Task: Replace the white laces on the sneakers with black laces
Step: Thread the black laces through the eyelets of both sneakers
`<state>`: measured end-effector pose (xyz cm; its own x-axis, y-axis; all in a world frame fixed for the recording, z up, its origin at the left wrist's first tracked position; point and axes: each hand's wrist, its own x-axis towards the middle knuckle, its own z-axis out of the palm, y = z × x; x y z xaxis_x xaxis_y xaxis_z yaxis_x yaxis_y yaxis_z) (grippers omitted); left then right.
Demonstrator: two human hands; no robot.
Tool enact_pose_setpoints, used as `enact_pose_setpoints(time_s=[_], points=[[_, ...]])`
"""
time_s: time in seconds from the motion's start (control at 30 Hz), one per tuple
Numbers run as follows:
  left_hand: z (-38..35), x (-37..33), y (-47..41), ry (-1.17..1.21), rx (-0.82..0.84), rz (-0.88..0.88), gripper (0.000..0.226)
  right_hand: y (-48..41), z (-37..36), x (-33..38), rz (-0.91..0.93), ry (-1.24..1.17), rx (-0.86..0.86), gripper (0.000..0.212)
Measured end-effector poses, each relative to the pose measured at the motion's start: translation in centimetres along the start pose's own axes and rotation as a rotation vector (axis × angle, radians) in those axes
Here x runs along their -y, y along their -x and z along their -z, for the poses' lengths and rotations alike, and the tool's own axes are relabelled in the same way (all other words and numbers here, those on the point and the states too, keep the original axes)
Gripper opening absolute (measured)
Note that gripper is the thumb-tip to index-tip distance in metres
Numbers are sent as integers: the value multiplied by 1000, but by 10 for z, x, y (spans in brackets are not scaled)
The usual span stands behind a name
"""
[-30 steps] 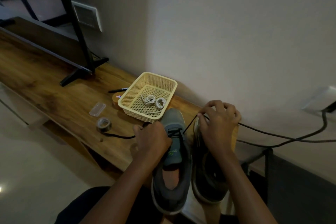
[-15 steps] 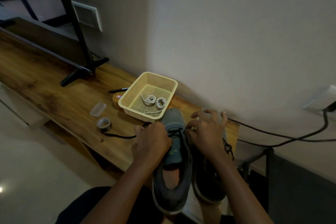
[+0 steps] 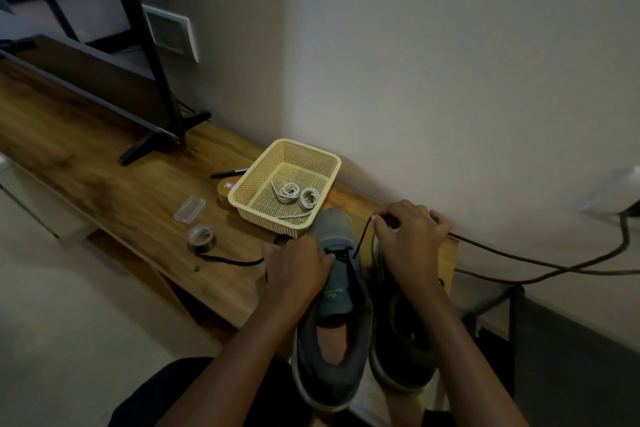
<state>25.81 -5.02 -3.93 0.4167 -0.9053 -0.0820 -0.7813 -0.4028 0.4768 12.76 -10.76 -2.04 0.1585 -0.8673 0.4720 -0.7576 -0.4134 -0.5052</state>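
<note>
Two grey sneakers stand side by side at the wooden bench's right end, toes toward the wall. The left sneaker (image 3: pixel 332 315) has a black lace (image 3: pixel 362 237) threaded near its toe. My left hand (image 3: pixel 294 270) grips the left side of that sneaker's upper. My right hand (image 3: pixel 408 243) pinches the lace's right end and holds it taut above the right sneaker (image 3: pixel 401 340). The lace's other end (image 3: pixel 228 260) trails left across the bench. Coiled white laces (image 3: pixel 294 194) lie in the yellow basket (image 3: pixel 273 215).
The wooden bench (image 3: pixel 121 191) also carries a roll of tape (image 3: pixel 202 238), a clear plastic case (image 3: pixel 189 208), a pen (image 3: pixel 228 173), a round tin (image 3: pixel 224 191) and a screen's black stand (image 3: pixel 156 142). A black cable (image 3: pixel 540 262) runs along the wall at right.
My right hand went down to the left sneaker's eyelets, then rose up and right, drawing the black lace taut. My left hand stayed on the sneaker.
</note>
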Motion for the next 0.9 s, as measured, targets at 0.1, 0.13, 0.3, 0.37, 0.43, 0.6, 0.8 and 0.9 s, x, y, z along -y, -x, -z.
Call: enact_pose_setpoints(time_s=[0.1, 0.13, 0.3, 0.37, 0.43, 0.6, 0.8, 0.9], points=[[1, -4, -7, 237, 28, -80, 11, -2, 0, 6, -6, -24, 104, 6], [2, -7, -8, 270, 49, -118, 11, -3, 0, 7, 5, -23, 123, 6], [-4, -13, -6, 77, 36, -170, 18, -2, 0, 11, 34, -22, 109, 7], [-5, -10, -7, 16, 29, -138, 19, -3, 2, 7, 3, -23, 61, 7], [-5, -9, -8, -8, 17, -118, 20, -3, 4, 6, -37, -42, 59, 7], [-2, -15, -7, -60, 18, -144, 15, -5, 9, 15, -25, -110, 164, 11], [19, -37, -5, 551, -113, -349, 14, -17, 37, 29, -182, -486, 260, 20], [35, -46, 0, 695, -216, -456, 17, -21, 64, 41, -188, -647, 204, 13]])
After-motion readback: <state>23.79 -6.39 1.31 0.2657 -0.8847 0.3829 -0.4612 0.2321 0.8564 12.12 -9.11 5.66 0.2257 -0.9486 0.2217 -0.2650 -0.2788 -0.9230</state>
